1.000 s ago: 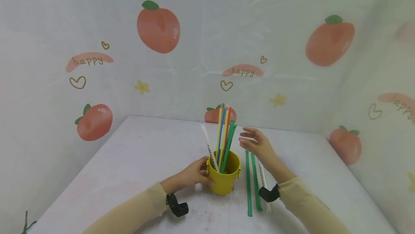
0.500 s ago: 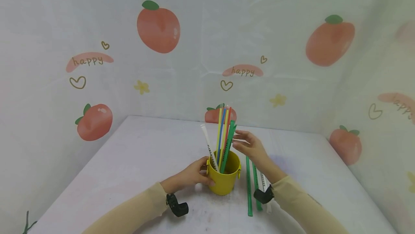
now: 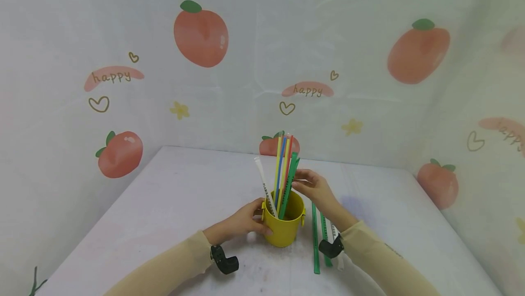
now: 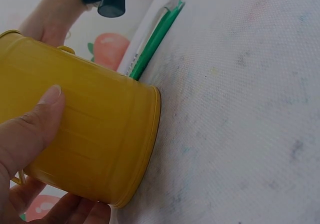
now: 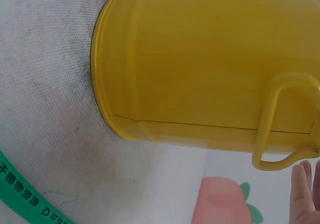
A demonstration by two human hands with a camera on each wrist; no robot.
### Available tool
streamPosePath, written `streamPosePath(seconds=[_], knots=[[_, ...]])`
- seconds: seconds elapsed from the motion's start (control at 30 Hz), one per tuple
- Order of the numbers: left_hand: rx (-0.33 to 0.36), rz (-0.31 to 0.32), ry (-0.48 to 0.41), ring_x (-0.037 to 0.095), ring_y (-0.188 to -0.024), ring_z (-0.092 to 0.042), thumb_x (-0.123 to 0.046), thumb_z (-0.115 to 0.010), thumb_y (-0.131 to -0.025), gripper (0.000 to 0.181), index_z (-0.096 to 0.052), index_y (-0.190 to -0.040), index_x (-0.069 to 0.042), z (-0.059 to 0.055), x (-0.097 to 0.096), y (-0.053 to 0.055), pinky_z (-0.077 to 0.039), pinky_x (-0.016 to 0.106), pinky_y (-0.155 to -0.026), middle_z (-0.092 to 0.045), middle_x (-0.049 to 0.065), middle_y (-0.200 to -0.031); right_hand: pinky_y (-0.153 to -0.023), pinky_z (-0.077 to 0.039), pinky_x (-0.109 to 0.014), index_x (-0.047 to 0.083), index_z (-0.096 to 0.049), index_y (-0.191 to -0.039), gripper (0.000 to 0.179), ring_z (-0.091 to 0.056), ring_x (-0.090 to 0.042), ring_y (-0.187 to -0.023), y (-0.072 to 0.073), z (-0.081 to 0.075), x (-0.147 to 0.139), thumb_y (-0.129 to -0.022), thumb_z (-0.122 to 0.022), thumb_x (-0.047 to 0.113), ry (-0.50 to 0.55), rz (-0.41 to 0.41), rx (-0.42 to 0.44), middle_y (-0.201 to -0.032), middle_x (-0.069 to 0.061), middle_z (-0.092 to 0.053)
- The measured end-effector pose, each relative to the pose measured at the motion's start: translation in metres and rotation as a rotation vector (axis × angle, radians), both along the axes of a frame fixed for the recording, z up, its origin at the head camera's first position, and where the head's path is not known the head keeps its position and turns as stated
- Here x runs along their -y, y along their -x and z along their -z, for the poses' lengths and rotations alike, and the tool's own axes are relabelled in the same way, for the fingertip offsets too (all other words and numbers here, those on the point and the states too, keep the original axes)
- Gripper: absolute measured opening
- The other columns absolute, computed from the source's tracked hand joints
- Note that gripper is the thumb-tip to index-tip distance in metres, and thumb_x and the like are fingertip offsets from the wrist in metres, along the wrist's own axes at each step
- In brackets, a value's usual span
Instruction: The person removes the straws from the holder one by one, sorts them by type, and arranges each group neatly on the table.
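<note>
A small yellow bucket (image 3: pixel 283 234) stands upright on the table. In it lean a white wrapped straw (image 3: pixel 262 178), several yellow, blue and red straws (image 3: pixel 281 163) and green wrapped straws (image 3: pixel 290 182). My left hand (image 3: pixel 242 220) grips the bucket's left side, its thumb across the front wall in the left wrist view and other fingers curled underneath the side handle. My right hand (image 3: pixel 316 191) hangs above the bucket's right rim, fingertips right at the green straws and thumb apart from the fingers. In the right wrist view, its fingers (image 5: pixel 301 191) extend beside the bucket's handle (image 5: pixel 272 119).
Right of the bucket lie two green wrapped straws (image 3: pixel 315 246) and a white one (image 3: pixel 340 263), partly hidden by the right forearm. A white table (image 3: pixel 197 173) runs back to a fruit-printed cloth (image 3: pixel 234 104).
My right hand has moved left and slightly down, from over the table beside the bucket to the green straws in it. My left hand and the bucket have stayed still.
</note>
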State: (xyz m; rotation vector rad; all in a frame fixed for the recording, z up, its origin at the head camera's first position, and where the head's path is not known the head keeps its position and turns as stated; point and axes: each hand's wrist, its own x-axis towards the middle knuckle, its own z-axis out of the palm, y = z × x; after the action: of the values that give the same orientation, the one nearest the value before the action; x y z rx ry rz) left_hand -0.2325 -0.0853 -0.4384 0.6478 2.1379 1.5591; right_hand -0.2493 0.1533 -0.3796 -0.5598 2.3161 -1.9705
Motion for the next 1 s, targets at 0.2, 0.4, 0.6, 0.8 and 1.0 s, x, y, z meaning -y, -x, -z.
streamPosePath(seconds=[0.2, 0.4, 0.6, 0.8, 1.0], knots=[[-0.007, 0.005, -0.002, 0.023, -0.119, -0.048, -0.017, -0.079, -0.073, 0.072, -0.039, -0.133, -0.011, 0.002, 0.0, 0.001, -0.039, 0.042, -0.102, -0.049, 0.002, -0.129, -0.095, -0.046, -0.038, -0.006, -0.048, -0.123, 0.035, -0.056, -0.027, -0.107, -0.011, -0.014, 0.005, -0.09, -0.057, 0.004, -0.005, -0.004, 0.036, -0.118, -0.023, -0.054], [-0.002, 0.002, 0.001, 0.023, -0.119, -0.047, -0.018, -0.079, -0.073, 0.073, -0.039, -0.134, -0.012, 0.002, 0.001, 0.001, -0.038, 0.042, -0.102, -0.049, 0.001, -0.129, -0.093, -0.048, -0.031, -0.004, -0.05, -0.121, 0.036, -0.059, -0.017, -0.101, -0.002, -0.002, 0.002, -0.089, -0.06, 0.01, 0.024, -0.018, 0.042, -0.113, -0.017, -0.057], [-0.008, -0.003, -0.01, 0.024, -0.12, -0.047, -0.017, -0.079, -0.072, 0.075, -0.039, -0.135, -0.011, 0.001, 0.001, 0.001, -0.039, 0.041, -0.102, -0.047, 0.002, -0.131, -0.089, -0.049, -0.028, -0.006, -0.05, -0.12, 0.037, -0.06, -0.014, -0.096, 0.006, 0.008, 0.001, -0.089, -0.061, 0.011, 0.041, -0.027, 0.035, -0.11, -0.015, -0.059], [-0.003, 0.003, -0.015, 0.023, -0.12, -0.047, -0.017, -0.079, -0.073, 0.074, -0.038, -0.135, -0.011, 0.001, 0.002, 0.0, -0.039, 0.041, -0.102, -0.048, 0.002, -0.131, -0.089, -0.049, -0.028, -0.006, -0.051, -0.117, 0.036, -0.06, -0.014, -0.095, 0.006, 0.008, 0.002, -0.088, -0.063, 0.011, 0.039, -0.02, 0.027, -0.107, -0.013, -0.06], [0.007, 0.001, -0.006, 0.024, -0.121, -0.046, -0.018, -0.078, -0.074, 0.073, -0.038, -0.135, -0.011, 0.001, 0.001, 0.001, -0.038, 0.042, -0.102, -0.047, 0.002, -0.131, -0.089, -0.049, -0.029, -0.002, -0.054, -0.115, 0.035, -0.061, -0.014, -0.095, 0.005, 0.007, -0.001, -0.087, -0.065, 0.016, 0.017, 0.017, 0.011, -0.104, -0.009, -0.062]])
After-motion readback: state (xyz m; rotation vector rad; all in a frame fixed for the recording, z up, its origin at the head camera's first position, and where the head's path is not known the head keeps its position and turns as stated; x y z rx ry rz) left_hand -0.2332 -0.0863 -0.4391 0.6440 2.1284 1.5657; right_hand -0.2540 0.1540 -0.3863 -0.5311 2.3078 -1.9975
